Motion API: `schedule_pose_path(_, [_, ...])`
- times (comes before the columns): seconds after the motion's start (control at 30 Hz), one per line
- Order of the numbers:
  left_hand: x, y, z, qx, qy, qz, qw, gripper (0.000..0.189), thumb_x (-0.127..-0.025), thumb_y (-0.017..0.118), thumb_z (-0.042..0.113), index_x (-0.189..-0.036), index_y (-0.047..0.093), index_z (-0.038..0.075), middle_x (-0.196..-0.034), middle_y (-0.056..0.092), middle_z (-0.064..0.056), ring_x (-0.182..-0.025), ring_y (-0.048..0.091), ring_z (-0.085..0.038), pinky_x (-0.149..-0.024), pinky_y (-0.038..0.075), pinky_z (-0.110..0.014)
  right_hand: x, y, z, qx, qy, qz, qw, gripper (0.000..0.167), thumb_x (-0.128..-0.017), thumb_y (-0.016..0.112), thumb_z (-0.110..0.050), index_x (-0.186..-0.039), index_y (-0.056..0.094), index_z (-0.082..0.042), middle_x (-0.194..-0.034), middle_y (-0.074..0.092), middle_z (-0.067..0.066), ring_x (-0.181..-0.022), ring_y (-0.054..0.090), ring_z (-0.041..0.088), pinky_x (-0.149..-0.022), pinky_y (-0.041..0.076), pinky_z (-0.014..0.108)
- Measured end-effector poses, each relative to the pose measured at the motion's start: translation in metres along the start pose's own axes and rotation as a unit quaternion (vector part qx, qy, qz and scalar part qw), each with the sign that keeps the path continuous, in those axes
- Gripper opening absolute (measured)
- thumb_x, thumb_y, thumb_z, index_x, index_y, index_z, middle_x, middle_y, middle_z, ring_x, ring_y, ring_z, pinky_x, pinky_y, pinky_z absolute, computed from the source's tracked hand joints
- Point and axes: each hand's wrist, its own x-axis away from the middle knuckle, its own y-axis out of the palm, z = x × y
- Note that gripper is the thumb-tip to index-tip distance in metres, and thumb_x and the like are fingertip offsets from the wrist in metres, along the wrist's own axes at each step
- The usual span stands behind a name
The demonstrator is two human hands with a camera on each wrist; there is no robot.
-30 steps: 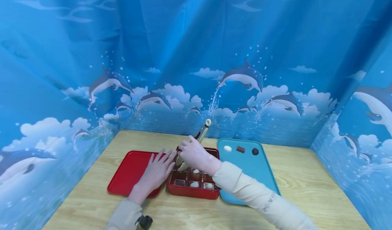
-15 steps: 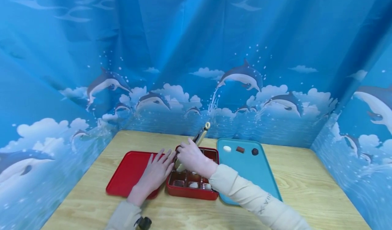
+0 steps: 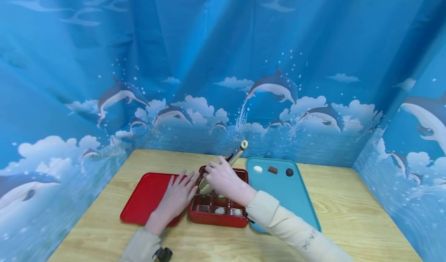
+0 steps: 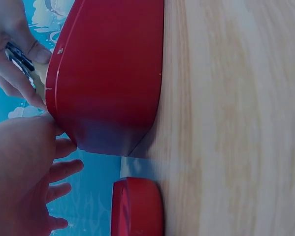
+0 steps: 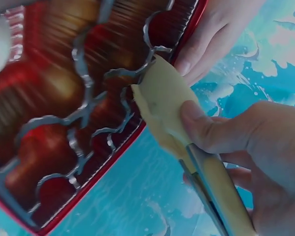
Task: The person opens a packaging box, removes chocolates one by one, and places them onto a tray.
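Observation:
My right hand [image 3: 224,178] grips kitchen tongs [image 3: 237,154] with metal arms and cream tips. The tips [image 5: 169,96] point down into the back left part of a red box [image 3: 218,219] with a clear, divided insert. Whether they hold anything is hidden. In the box's front row lie a dark piece [image 3: 203,208] and two white ones [image 3: 220,211]. My left hand [image 3: 174,198] has its fingers spread, with the fingertips at the box's left rim; the left wrist view shows them beside the box wall [image 4: 105,73].
Under my left hand lies a flat red lid [image 3: 143,202]. A teal tray [image 3: 290,205] at the box's right carries a white piece [image 3: 258,169], a brown rectangular chocolate [image 3: 273,170] and a dark round chocolate [image 3: 289,172]. A blue dolphin-print curtain [image 3: 209,80] surrounds the wooden table.
My right hand dipped slightly left, then came back right, and the tongs' ring end now leans further right. The left hand stays at the box's rim.

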Motion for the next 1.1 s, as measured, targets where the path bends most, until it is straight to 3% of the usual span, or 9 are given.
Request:
schedule_pose_path(0.23, [0.001, -0.002, 0.002, 0.008, 0.004, 0.006, 0.9999, 0.052, -0.105, 0.055, 0.031, -0.152, 0.048, 0.011, -0.155, 0.046, -0.013, -0.148, 0.031, -0.041, -0.115, 0.025, -0.069, 0.023, 0.004, 0.008, -0.027, 0.032, 0.021, 0.9989, 0.042, -0.085, 0.082, -0.033, -0.126, 0.072, -0.028, -0.118, 0.069, -0.007, -0.111, 0.06, 0.017, -0.092, 0.047, 0.045])
schedule_pose_path(0.37, [0.002, -0.003, 0.003, 0.011, 0.005, 0.013, 0.9998, 0.051, -0.104, 0.056, 0.03, -0.151, 0.049, 0.011, -0.155, 0.048, -0.013, -0.148, 0.031, -0.041, -0.115, 0.025, -0.069, 0.036, 0.011, 0.01, -0.049, 0.059, 0.058, 0.9954, 0.047, -0.085, 0.082, -0.035, -0.13, 0.07, -0.027, -0.119, 0.068, -0.006, -0.108, 0.06, 0.018, -0.086, 0.047, 0.043])
schedule_pose_path(0.8, [0.003, 0.0, 0.001, 0.015, 0.004, 0.02, 0.9997, 0.052, -0.104, 0.056, 0.029, -0.152, 0.048, 0.011, -0.154, 0.048, -0.013, -0.148, 0.031, -0.04, -0.115, 0.025, -0.068, 0.065, 0.025, 0.013, -0.141, 0.137, 0.143, 0.97, 0.043, -0.091, 0.078, -0.026, -0.132, 0.068, -0.02, -0.119, 0.068, 0.0, -0.102, 0.06, 0.022, -0.076, 0.042, 0.046])
schedule_pose_path(1.1, [0.001, 0.002, 0.0, 0.012, 0.004, 0.01, 0.9999, 0.053, -0.105, 0.055, 0.031, -0.153, 0.046, 0.012, -0.155, 0.047, -0.013, -0.148, 0.031, -0.041, -0.115, 0.024, -0.068, 0.086, 0.027, 0.037, -0.17, 0.181, 0.17, 0.9538, 0.042, -0.09, 0.078, -0.018, -0.131, 0.069, -0.017, -0.117, 0.069, 0.004, -0.103, 0.06, 0.027, -0.076, 0.041, 0.048])
